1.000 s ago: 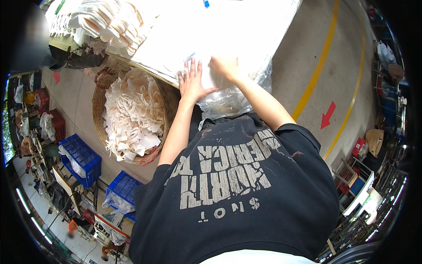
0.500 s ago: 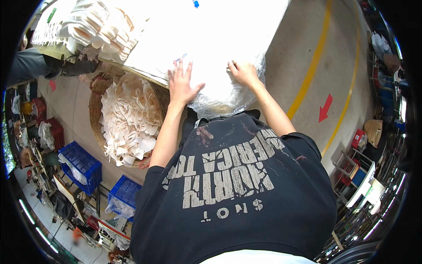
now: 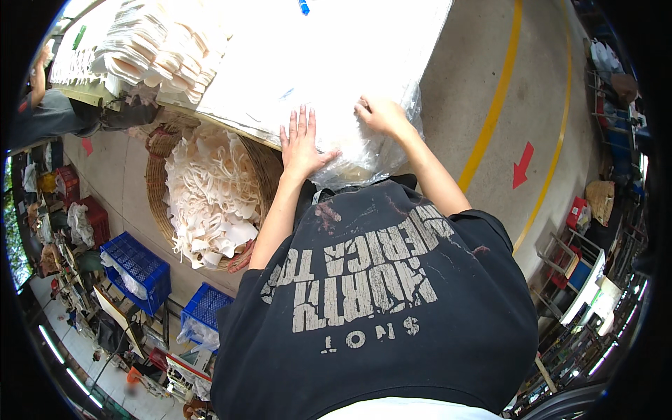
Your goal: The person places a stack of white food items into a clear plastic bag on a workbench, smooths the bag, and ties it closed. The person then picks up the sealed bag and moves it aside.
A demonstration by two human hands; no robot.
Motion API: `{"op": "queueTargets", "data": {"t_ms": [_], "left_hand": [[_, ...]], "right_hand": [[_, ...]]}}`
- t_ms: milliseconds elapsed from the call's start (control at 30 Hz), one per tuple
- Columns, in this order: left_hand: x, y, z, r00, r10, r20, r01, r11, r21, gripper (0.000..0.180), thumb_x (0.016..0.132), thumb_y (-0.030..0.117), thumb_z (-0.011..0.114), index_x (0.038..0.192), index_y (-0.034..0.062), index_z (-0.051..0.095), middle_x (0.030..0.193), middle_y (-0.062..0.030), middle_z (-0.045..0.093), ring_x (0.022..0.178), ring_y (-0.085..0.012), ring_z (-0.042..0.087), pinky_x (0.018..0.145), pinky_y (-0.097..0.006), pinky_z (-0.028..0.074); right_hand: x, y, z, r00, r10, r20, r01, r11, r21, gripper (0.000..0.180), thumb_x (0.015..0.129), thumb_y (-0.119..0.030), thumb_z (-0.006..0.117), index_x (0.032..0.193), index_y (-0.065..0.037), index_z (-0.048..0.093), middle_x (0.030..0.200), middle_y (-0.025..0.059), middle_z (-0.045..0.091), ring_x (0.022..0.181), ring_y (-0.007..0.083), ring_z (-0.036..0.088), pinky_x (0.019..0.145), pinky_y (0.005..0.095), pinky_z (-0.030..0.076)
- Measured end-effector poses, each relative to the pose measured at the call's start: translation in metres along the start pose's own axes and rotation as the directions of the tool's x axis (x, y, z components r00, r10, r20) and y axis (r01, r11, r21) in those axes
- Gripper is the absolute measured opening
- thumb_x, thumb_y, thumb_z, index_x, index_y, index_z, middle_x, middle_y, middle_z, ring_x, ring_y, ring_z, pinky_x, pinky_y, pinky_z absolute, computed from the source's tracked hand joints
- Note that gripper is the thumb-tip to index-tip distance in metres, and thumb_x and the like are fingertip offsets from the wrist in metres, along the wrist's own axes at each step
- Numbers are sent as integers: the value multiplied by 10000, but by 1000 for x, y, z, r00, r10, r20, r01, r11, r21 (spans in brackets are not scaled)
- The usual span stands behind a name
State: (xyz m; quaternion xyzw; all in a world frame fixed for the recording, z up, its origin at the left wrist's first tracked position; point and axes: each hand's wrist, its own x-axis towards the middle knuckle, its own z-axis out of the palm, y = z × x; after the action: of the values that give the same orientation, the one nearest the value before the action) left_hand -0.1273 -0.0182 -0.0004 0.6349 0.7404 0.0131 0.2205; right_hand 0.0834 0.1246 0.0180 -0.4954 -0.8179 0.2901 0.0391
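Note:
My left hand (image 3: pixel 302 146) lies flat with its fingers spread on the near part of a bright white table (image 3: pixel 336 56). Clear plastic film (image 3: pixel 378 162) is bunched over the table's near corner, between my hands and my body. On the right, my right hand (image 3: pixel 383 116) is closed, its fingers curled together at the white surface by the film. Whatever sits in those fingertips is hidden by glare and too small to make out. A blue pen (image 3: pixel 304 7) rests at the far side of the table.
Stacks of cream cut pieces (image 3: pixel 133 45) stand at the far left, near a green marker (image 3: pixel 80 36) and a co-worker's arm (image 3: pixel 38 82). Below the table edge, a wicker basket (image 3: pixel 155 203) holds cream scraps. Blue crates (image 3: pixel 143 269) stand behind it. Yellow lines (image 3: pixel 493 105) mark the floor.
My left hand has slid right and a little toward me, still flat. My right hand has shifted slightly left, fingers still curled. A co-worker's arm shows more at the far left.

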Motion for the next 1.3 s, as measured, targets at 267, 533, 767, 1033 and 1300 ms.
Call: {"op": "queueTargets", "data": {"t_ms": [267, 533, 767, 1033, 1300], "left_hand": [[2, 5, -11, 997, -28, 75, 29, 1000, -12, 1400, 668, 695, 827, 1691, 109, 71, 1769, -122, -9, 1631, -305, -31, 1284, -573, 12], [2, 8, -13, 996, -62, 72, 64, 997, -33, 1373, 689, 674, 816, 1691, 106, 68, 1770, -124, -10, 1631, -306, -45, 1283, -567, 0], [4, 13, -11, 994, -96, 61, 96, 995, -12, 1376, 675, 681, 823, 1692, 117, 87, 1772, -110, -9, 1632, -300, -43, 1281, -569, -9], [7, 9, -12, 994, -84, 71, 86, 996, -18, 1392, 685, 684, 822, 1688, 92, 60, 1766, -140, -40, 1628, -320, -70, 1272, -591, -9], [14, 6, -17, 970, -48, 239, 43, 999, 28, 1371, 769, 753, 724, 1678, 77, -48, 1750, -172, -131, 1613, -350, -148, 1257, -613, -61]], "right_hand": [[2, -35, 26, 976, -204, -82, 193, 973, -128, 193, 917, -266, 673, 1016, -119, 748, 903, 141, 746, 857, 349, 730, 785, 496, 571], [7, -13, -31, 968, 87, 236, -246, 525, 815, 337, 1089, -415, 574, 1053, -96, 675, 738, -62, 513, 638, 56, 416, 577, 222, 361], [-46, -25, -91, 947, -307, 93, -91, 20, 996, 277, 1118, -340, 516, 1077, -105, 656, 802, -36, 529, 669, 60, 419, 567, 223, 319], [-60, -53, -114, 922, -367, 125, -65, 172, 983, 358, 1131, -339, 479, 1238, -89, 711, 780, -43, 591, 634, 56, 431, 576, 196, 343], [6, -76, -102, 828, -175, 532, -61, 916, 396, 379, 1075, -381, 517, 1258, -87, 670, 916, 74, 701, 775, 145, 612, 749, 316, 531]]}}
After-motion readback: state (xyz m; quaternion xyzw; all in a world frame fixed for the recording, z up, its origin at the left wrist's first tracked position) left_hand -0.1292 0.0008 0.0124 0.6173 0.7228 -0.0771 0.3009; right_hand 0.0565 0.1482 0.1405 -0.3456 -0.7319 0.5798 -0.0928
